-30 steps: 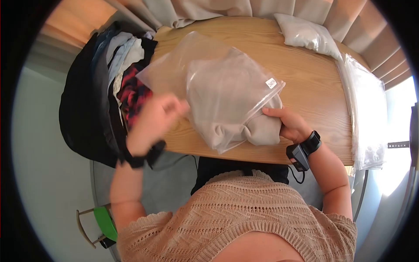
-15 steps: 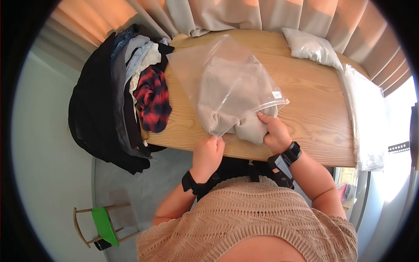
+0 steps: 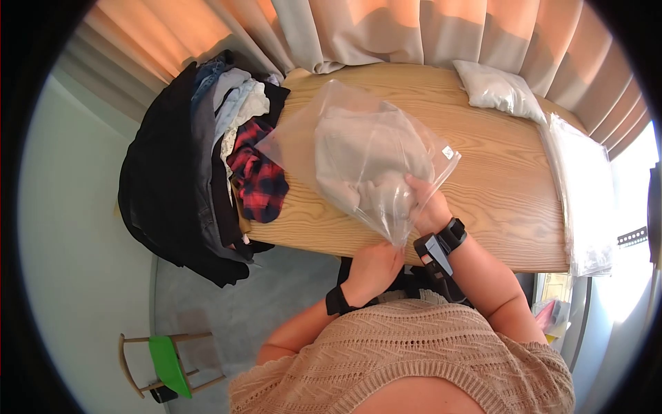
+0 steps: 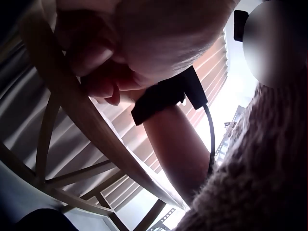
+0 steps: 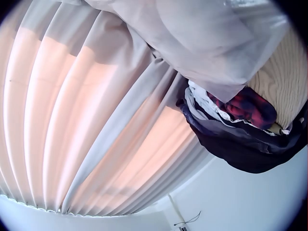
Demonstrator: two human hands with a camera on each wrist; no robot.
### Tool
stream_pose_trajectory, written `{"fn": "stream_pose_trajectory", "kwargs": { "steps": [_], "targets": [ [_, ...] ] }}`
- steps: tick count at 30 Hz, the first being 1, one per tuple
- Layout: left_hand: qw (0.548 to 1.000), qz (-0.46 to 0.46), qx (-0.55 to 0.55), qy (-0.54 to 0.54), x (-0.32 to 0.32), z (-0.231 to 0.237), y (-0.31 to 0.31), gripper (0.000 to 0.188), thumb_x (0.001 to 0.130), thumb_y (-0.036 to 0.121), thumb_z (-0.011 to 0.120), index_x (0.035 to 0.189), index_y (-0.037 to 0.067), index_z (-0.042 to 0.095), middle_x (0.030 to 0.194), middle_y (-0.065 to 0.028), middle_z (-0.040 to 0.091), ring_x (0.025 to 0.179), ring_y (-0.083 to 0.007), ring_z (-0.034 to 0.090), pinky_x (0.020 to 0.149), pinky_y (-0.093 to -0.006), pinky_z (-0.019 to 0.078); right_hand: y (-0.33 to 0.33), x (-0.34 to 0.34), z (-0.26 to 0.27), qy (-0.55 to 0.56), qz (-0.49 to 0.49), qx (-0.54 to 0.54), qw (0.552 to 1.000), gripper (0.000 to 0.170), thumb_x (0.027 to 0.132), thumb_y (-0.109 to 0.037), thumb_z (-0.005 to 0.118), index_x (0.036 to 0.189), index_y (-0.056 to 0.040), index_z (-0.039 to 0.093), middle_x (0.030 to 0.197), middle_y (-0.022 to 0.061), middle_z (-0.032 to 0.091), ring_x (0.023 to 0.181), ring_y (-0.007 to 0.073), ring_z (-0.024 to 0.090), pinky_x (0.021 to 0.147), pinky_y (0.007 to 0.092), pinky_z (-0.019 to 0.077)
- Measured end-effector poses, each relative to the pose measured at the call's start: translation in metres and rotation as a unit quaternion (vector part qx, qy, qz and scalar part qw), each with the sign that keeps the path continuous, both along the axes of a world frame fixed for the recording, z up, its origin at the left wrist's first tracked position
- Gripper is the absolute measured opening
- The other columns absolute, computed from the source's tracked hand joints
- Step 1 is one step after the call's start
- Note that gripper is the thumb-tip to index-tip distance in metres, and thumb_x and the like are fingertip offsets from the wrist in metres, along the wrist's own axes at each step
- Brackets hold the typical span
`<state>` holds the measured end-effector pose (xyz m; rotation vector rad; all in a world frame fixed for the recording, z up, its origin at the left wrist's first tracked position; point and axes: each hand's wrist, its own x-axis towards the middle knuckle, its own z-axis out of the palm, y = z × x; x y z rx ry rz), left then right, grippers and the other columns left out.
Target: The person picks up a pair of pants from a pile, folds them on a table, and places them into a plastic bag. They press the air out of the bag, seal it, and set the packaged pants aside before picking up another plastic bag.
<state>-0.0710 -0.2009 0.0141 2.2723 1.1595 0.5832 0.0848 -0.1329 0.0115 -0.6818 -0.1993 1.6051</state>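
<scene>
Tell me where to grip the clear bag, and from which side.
Best pinched, I'd judge, at the corner by the white label, from the person's right: there the clear bag juts past the beige garment inside, leaving mostly thin film to pinch.

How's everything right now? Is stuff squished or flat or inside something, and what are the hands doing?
Clear bag: around the beige garment
Beige garment: inside, bunched at its near end
Left hand: pinching the bag's near corner
Right hand: holding the garment's near side
Plaid garment: crumpled
Clothes pile: heaped
White packet: plump
Plastic bags: flat, stacked
Curtain: hanging in folds
</scene>
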Motion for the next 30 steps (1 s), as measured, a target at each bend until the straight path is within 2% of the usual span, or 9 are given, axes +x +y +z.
{"fn": "stream_pose_trajectory", "kwargs": {
  "steps": [7, 9, 12, 16, 17, 21, 24, 26, 30],
  "targets": [
    [0.996, -0.064, 0.027, -0.056, 0.000, -0.005, 0.007, 0.024, 0.088, 0.018, 0.049, 0.076, -0.001, 0.057, 0.070, -0.0199, 0.058, 0.063, -0.0378, 0.057, 0.057, -0.0456, 0.0443, 0.004, -0.010, 0.005, 0.033, 0.009, -0.048, 0.998, 0.033, 0.091, -0.008, 0.051, 0.121, 0.0026, 0.044, 0.110, 0.0160, 0.057, 0.098, 0.0292, 0.060, 0.084, 0.0402, 0.0527],
    [0.995, -0.054, -0.001, -0.087, -0.006, -0.003, 0.013, 0.024, 0.088, 0.018, 0.049, 0.076, -0.001, 0.056, 0.071, -0.0208, 0.058, 0.064, -0.0390, 0.056, 0.058, -0.0461, 0.0441, -0.006, -0.007, 0.015, 0.025, 0.178, 0.050, 0.982, 0.035, 0.090, -0.007, 0.055, 0.121, 0.0030, 0.044, 0.111, 0.0151, 0.056, 0.097, 0.0269, 0.060, 0.085, 0.0379, 0.0527],
    [0.985, -0.047, -0.071, -0.148, -0.013, -0.002, 0.018, 0.024, 0.088, 0.017, 0.048, 0.077, -0.002, 0.056, 0.073, -0.0226, 0.058, 0.067, -0.0408, 0.056, 0.059, -0.0461, 0.0444, -0.010, 0.002, 0.025, -0.079, 0.303, -0.006, 0.950, 0.037, 0.089, -0.007, 0.057, 0.122, 0.0035, 0.044, 0.114, 0.0140, 0.055, 0.099, 0.0244, 0.060, 0.086, 0.0353, 0.0521],
    [0.992, -0.078, -0.053, -0.080, -0.015, 0.003, 0.013, 0.025, 0.090, 0.019, 0.047, 0.077, 0.000, 0.057, 0.072, -0.0194, 0.058, 0.070, -0.0380, 0.056, 0.062, -0.0422, 0.0436, -0.006, -0.005, 0.037, 0.030, 0.282, -0.006, 0.959, 0.033, 0.093, -0.016, 0.054, 0.118, 0.0028, 0.045, 0.103, 0.0114, 0.058, 0.091, 0.0194, 0.060, 0.082, 0.0314, 0.0532],
    [0.993, -0.088, -0.036, -0.065, -0.015, 0.003, 0.012, 0.025, 0.090, 0.018, 0.047, 0.077, 0.000, 0.057, 0.072, -0.0193, 0.058, 0.070, -0.0381, 0.056, 0.062, -0.0421, 0.0435, 0.008, -0.008, 0.004, 0.005, 0.242, -0.015, 0.970, 0.029, 0.094, -0.021, 0.052, 0.112, 0.0018, 0.048, 0.092, 0.0097, 0.058, 0.081, 0.0173, 0.060, 0.072, 0.0299, 0.0539],
    [0.986, -0.108, -0.041, -0.119, -0.018, -0.002, 0.009, 0.022, 0.088, 0.017, 0.049, 0.077, 0.000, 0.057, 0.073, -0.0193, 0.058, 0.071, -0.0384, 0.056, 0.061, -0.0429, 0.0431, -0.001, -0.026, -0.005, 0.106, 0.286, -0.012, 0.952, 0.026, 0.094, -0.022, 0.052, 0.106, 0.0010, 0.050, 0.086, 0.0083, 0.056, 0.075, 0.0158, 0.058, 0.066, 0.0283, 0.0525],
    [0.980, -0.155, -0.013, -0.121, -0.022, -0.006, 0.011, 0.019, 0.085, 0.016, 0.052, 0.076, 0.000, 0.057, 0.072, -0.0186, 0.057, 0.069, -0.0379, 0.055, 0.061, -0.0426, 0.0426, 0.003, -0.038, -0.020, 0.074, 0.286, -0.009, 0.955, 0.034, 0.091, -0.019, 0.058, 0.116, 0.0028, 0.049, 0.101, 0.0104, 0.059, 0.091, 0.0165, 0.061, 0.081, 0.0277, 0.0524],
    [0.974, -0.170, -0.010, -0.149, -0.031, -0.007, 0.012, 0.017, 0.082, 0.015, 0.055, 0.074, 0.000, 0.057, 0.070, -0.0174, 0.056, 0.066, -0.0367, 0.054, 0.061, -0.0419, 0.0423, 0.002, -0.024, -0.004, -0.129, 0.427, -0.041, 0.894, 0.034, 0.090, -0.015, 0.059, 0.118, 0.0033, 0.050, 0.108, 0.0107, 0.059, 0.096, 0.0166, 0.060, 0.084, 0.0279, 0.0510],
    [0.972, -0.190, -0.028, -0.139, -0.043, -0.001, 0.005, 0.019, 0.083, 0.016, 0.054, 0.072, 0.000, 0.057, 0.069, -0.0162, 0.055, 0.065, -0.0349, 0.053, 0.061, -0.0415, 0.0419, 0.031, 0.008, 0.033, -0.088, 0.332, 0.028, 0.939, 0.033, 0.094, -0.020, 0.051, 0.115, 0.0045, 0.052, 0.109, 0.0114, 0.059, 0.092, 0.0188, 0.058, 0.081, 0.0307, 0.0504]
  ]
}}
